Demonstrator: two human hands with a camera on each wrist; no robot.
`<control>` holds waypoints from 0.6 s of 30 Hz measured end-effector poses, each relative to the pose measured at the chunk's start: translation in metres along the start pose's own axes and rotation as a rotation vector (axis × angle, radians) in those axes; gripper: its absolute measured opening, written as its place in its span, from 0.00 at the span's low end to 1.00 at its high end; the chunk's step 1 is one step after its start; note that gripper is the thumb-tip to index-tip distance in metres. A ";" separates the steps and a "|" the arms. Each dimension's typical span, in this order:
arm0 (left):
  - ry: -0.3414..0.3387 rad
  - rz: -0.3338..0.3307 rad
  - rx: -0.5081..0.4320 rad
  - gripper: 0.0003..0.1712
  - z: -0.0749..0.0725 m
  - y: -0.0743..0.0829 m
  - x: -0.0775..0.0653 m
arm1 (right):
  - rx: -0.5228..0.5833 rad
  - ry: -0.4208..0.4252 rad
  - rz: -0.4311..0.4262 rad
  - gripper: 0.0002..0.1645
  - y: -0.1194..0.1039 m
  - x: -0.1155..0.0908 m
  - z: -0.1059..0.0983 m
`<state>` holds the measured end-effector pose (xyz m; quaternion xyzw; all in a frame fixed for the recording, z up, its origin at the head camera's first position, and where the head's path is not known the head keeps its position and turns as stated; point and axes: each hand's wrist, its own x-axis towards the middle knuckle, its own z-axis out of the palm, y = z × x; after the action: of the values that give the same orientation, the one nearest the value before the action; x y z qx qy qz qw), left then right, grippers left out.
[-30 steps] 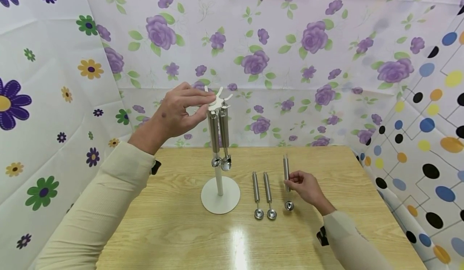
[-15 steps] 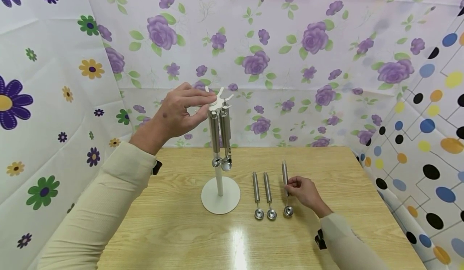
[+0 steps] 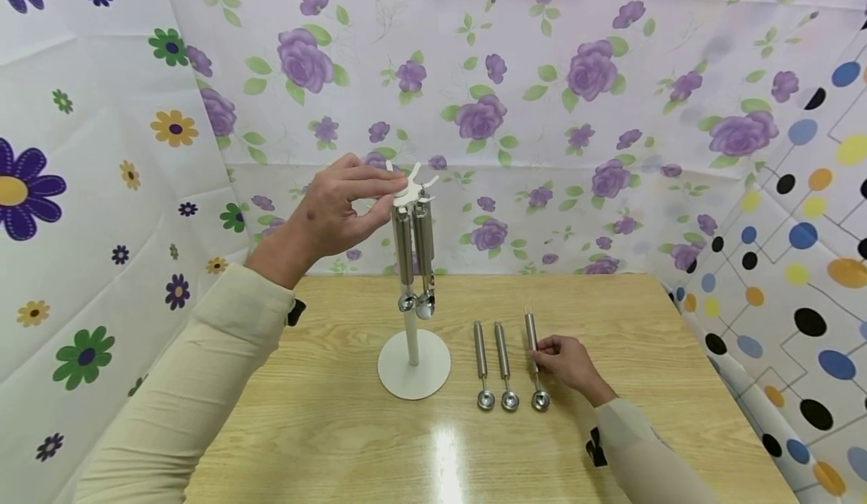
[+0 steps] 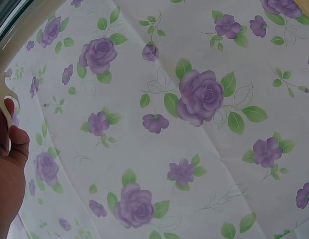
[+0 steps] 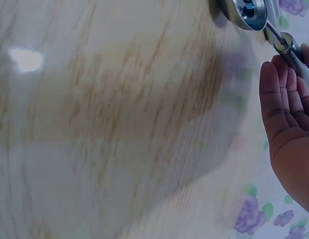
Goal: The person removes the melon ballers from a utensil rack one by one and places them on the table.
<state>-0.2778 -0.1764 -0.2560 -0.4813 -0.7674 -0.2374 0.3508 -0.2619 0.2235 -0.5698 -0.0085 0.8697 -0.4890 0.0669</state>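
My left hand (image 3: 348,197) grips the white hooked top (image 3: 410,192) of an upright stand, thumb and fingers at the hub; the left wrist view catches part of this hand (image 4: 9,169) at a curved white hook (image 4: 4,94). Several steel utensils (image 3: 404,252) hang from the hooks. On the right, my right hand (image 3: 567,361) pinches the tubular handle of a small metal scoop (image 3: 531,335), its round bowl toward me. In the right wrist view the scoop's shiny bowl (image 5: 249,12) is close over the wood, beside the right hand (image 5: 291,119).
Two similar scoops (image 3: 480,353) (image 3: 503,353) lie side by side on the wooden table (image 3: 325,429), between the stand's round white base (image 3: 415,384) and my right hand. Flowered cloth (image 3: 474,75) hangs behind, with patterned cloth on both sides.
The scoop in my right hand has moved slightly toward me and its bowl has come level with the other two. The hanging utensils have shifted slightly; my left hand stays on the stand.
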 end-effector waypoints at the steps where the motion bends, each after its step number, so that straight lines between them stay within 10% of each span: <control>1: -0.001 0.003 0.001 0.14 0.000 0.000 0.000 | -0.009 0.000 0.002 0.13 0.001 0.001 0.001; 18: -0.003 -0.004 -0.004 0.15 0.000 -0.002 0.000 | -0.027 -0.008 0.077 0.13 0.004 0.007 0.009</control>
<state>-0.2795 -0.1772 -0.2564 -0.4807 -0.7685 -0.2390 0.3482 -0.2678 0.2177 -0.5783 0.0218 0.8756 -0.4743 0.0890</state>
